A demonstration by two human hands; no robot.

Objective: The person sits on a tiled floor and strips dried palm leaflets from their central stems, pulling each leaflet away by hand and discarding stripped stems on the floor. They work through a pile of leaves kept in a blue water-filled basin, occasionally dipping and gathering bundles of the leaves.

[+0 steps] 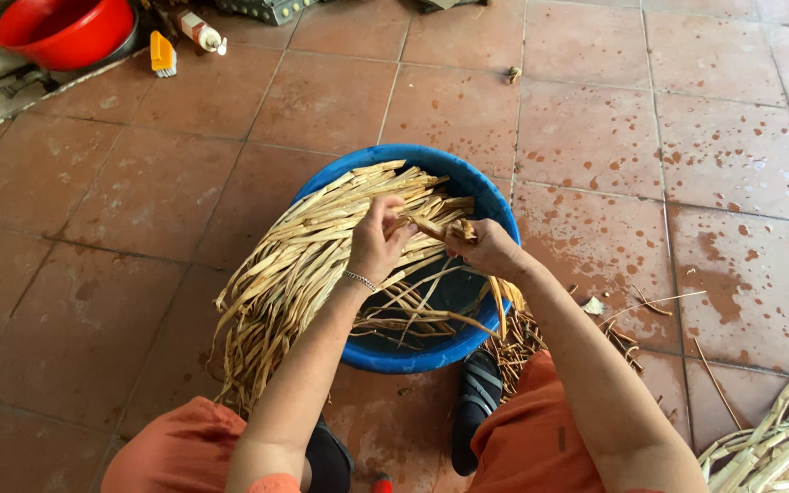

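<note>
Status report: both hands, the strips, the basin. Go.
Left hand and right hand both gripping pale fibre strips above blue basin. Strip bundle draped over basin's left rim. Nothing blocking.

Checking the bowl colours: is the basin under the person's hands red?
No, the basin holding the straw strips under both hands is blue; the red bowl sits far off.

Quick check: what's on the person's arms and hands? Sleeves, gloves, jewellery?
Both arms are bare to the edge of the picture, with no sleeves showing. No gloves on the left hand or the right hand. A thin silver-coloured beaded bracelet circles the left wrist. No watch visible; rings can't be made out.
</note>
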